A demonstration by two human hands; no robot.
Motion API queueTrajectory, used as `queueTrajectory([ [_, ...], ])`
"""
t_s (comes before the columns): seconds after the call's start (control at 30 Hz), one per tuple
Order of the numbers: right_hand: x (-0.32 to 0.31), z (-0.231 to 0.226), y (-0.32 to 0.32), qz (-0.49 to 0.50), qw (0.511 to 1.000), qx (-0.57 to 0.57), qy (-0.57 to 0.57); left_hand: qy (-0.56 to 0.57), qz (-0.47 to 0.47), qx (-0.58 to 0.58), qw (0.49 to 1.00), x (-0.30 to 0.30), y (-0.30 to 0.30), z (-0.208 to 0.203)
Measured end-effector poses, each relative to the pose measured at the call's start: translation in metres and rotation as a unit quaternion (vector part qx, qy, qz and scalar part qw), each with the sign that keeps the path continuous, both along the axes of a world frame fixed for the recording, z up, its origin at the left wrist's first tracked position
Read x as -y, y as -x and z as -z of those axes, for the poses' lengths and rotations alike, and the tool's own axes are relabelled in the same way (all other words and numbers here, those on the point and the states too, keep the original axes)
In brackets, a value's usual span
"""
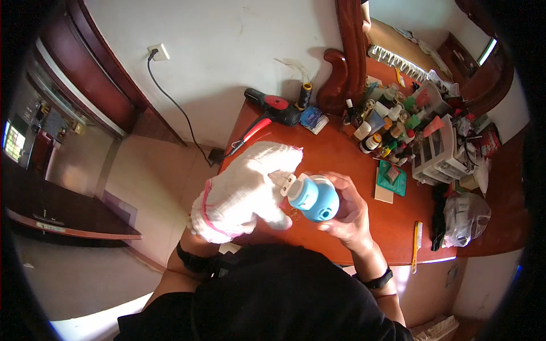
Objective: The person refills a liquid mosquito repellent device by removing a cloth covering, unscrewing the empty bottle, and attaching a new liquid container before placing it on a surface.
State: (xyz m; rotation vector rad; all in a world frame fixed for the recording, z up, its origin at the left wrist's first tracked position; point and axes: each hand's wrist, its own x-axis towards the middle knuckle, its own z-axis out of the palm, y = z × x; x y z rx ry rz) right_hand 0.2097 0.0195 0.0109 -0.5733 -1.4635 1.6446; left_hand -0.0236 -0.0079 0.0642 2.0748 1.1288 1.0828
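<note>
My left hand (242, 190) wears a white cloth glove with a pink-red cuff edge. Its gloved thumb and fingers are spread apart. Between them reaches the small white end of a light blue rounded plastic device (318, 200); whether the glove touches it I cannot tell. My right hand (350, 213) is bare and grips this device from the right, thumb below and fingers behind. A dark round opening shows on the device's lower side. Both hands are above the reddish-brown dressing table (347, 165).
A black and red hair dryer (276, 108) lies at the back left, near a thread spool (305, 95). Bottles (372, 142) crowd the right under a mirror (432, 40), beside a white drawer unit (435, 153). A yellow comb (417, 244) lies at the front edge.
</note>
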Motion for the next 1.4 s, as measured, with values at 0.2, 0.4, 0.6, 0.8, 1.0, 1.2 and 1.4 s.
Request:
queueTrajectory([
  [0.2,0.008,-0.001,0.001,0.062,0.978,0.100,-0.175,0.255,-0.029,0.206,0.944,0.018,-0.006,0.013],
  [0.4,0.011,-0.007,0.003,0.008,0.999,0.008,0.039,0.216,0.020,0.191,0.957,0.025,-0.010,0.020],
  [0.6,0.010,-0.001,0.002,-0.037,0.989,-0.015,0.141,-0.245,-0.056,-0.112,0.961,0.009,-0.002,0.055],
  [0.8,0.011,0.006,-0.005,-0.081,0.973,-0.062,0.206,-0.045,-0.019,-0.002,0.999,0.018,-0.006,0.018],
  [1.0,0.012,0.010,-0.006,-0.057,0.936,-0.093,0.333,0.145,0.027,0.158,0.976,0.016,-0.009,-0.003],
  [1.2,0.005,0.010,-0.009,-0.073,0.940,-0.090,0.321,0.114,-0.071,0.148,0.980,0.017,-0.020,0.014],
  [1.4,0.005,-0.006,-0.011,-0.063,0.968,-0.065,0.235,0.134,-0.041,0.084,0.987,-0.002,-0.018,-0.027],
])
